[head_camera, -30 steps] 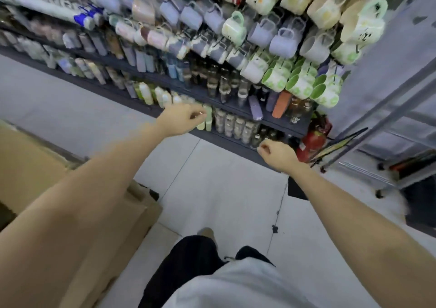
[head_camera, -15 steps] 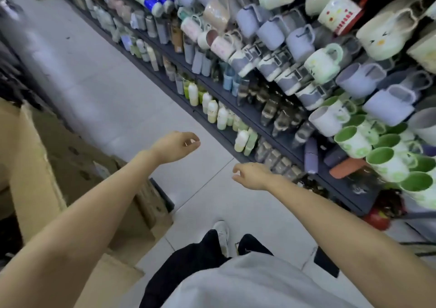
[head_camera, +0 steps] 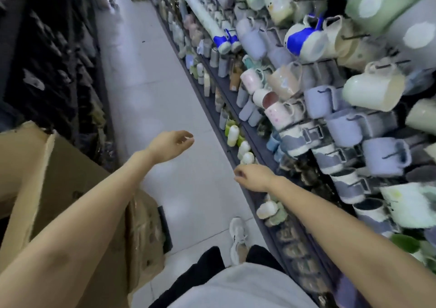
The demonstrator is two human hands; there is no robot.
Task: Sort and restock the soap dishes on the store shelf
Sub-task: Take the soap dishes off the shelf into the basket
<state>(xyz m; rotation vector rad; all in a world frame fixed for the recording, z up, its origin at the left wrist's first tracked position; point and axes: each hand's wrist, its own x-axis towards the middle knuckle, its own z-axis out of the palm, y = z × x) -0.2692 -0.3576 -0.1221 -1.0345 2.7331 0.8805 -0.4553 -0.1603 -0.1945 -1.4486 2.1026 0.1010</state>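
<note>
My left hand (head_camera: 170,144) hangs in the air over the aisle floor with loosely curled fingers and holds nothing. My right hand (head_camera: 253,177) is lower and to the right, just beside the front edge of the bottom shelf (head_camera: 256,199), fingers loosely curled and empty. No soap dish can be told apart in this blurred view. The shelf unit on the right carries rows of hanging mugs (head_camera: 382,156) above and small bottles and cups (head_camera: 232,135) below.
An open cardboard box (head_camera: 68,173) stands on the floor at my left, with dark shelving (head_camera: 52,67) behind it. The white tiled aisle (head_camera: 151,100) runs ahead between the two shelf rows. My shoe (head_camera: 238,235) is near the shelf base.
The view has swung left, from facing the shelf to looking down the aisle. Both hands have drawn back from the shelf items and now hover empty.
</note>
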